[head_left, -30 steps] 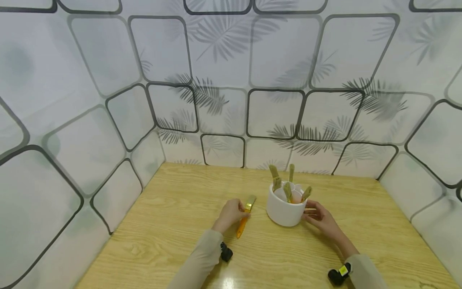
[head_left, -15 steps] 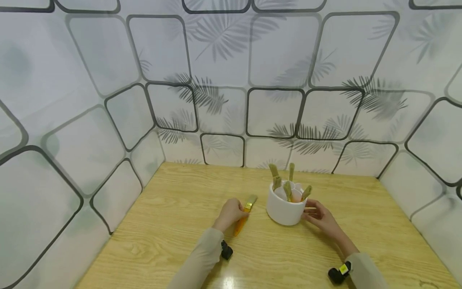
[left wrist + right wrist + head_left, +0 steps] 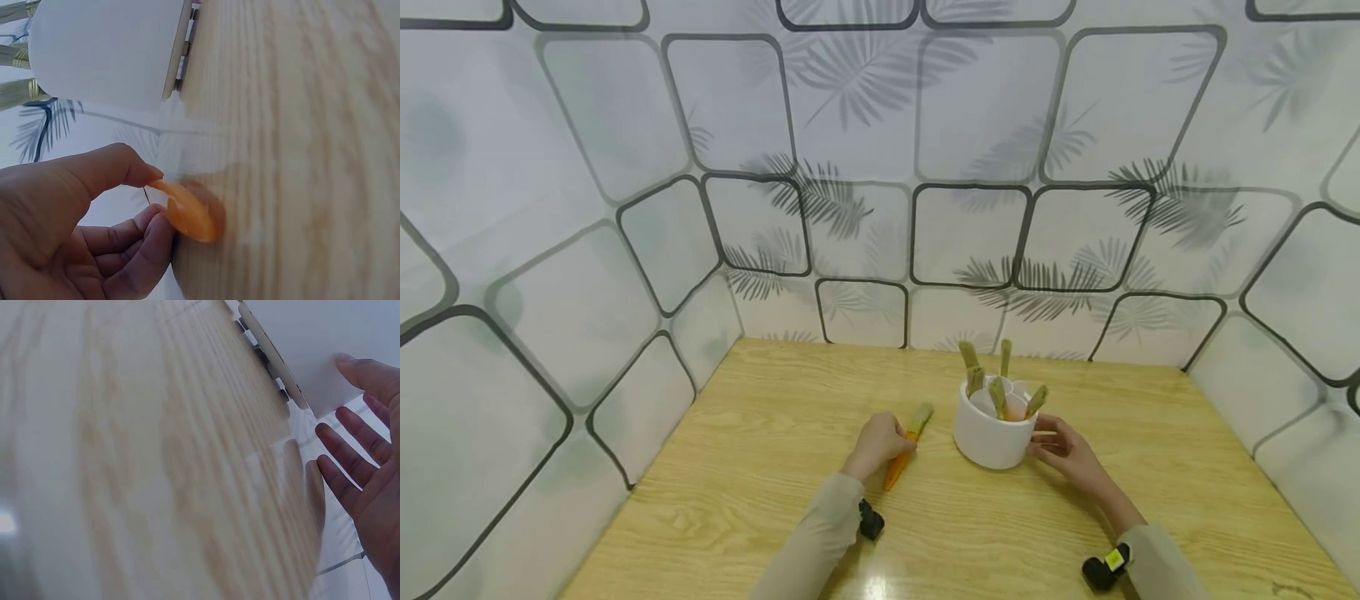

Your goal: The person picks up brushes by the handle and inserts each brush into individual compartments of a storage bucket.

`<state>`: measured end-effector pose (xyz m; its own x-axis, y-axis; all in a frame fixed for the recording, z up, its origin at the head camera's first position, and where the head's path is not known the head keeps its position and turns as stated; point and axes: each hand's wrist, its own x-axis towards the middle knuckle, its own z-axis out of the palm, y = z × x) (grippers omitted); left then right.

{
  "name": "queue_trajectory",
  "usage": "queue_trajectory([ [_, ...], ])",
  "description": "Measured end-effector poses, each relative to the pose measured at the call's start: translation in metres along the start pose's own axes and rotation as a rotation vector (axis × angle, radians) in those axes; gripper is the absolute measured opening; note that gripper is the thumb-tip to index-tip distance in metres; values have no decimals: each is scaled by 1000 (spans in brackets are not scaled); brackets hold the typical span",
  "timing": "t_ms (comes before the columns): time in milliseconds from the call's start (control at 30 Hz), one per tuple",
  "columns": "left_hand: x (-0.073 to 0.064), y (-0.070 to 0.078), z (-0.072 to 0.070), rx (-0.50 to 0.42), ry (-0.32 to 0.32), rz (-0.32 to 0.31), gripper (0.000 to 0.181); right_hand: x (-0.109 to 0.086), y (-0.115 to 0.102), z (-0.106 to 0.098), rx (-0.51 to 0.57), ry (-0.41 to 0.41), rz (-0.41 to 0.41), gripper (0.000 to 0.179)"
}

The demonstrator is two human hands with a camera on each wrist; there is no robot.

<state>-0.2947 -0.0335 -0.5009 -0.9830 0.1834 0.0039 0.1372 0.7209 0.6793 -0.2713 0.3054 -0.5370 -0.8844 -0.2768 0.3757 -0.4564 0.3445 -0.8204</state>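
Observation:
A paintbrush with an orange handle (image 3: 897,473) and pale bristles lies slanted just over the wooden table, pinched between the thumb and fingers of my left hand (image 3: 877,442). The rounded handle end (image 3: 191,217) points toward the camera in the left wrist view, close over the wood. To its right stands a white round pot (image 3: 988,442), upright, holding several brushes (image 3: 997,398) with bristles up. My right hand (image 3: 1070,457) is at the pot's right side, fingers loosely extended. In the right wrist view, the thumb of that hand (image 3: 375,464) is right at the pot's wall (image 3: 319,350).
The pot's base shows small dark and light feet or rotating parts (image 3: 186,49) underneath. Patterned cloth walls (image 3: 865,233) enclose the back and both sides of the table (image 3: 760,467). Each wrist carries a small black camera (image 3: 870,522).
The paintbrush has turned slightly in my left hand, its bristles now looking narrower and its handle end a little farther left. The pot and right hand have stayed put.

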Motion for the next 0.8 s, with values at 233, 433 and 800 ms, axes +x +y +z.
queue_trajectory([
  [233, 0, 2, -4, -27, -13, 10, 38, 0, -1, 0, 5, -1, -1, 47],
  [433, 1, -2, -2, -79, -31, 6, 32, 0, 0, 0, -4, -2, -3, 46],
  [800, 3, 0, -5, -154, -33, 3, 19, -1, 2, 1, -12, 13, 10, 45],
])
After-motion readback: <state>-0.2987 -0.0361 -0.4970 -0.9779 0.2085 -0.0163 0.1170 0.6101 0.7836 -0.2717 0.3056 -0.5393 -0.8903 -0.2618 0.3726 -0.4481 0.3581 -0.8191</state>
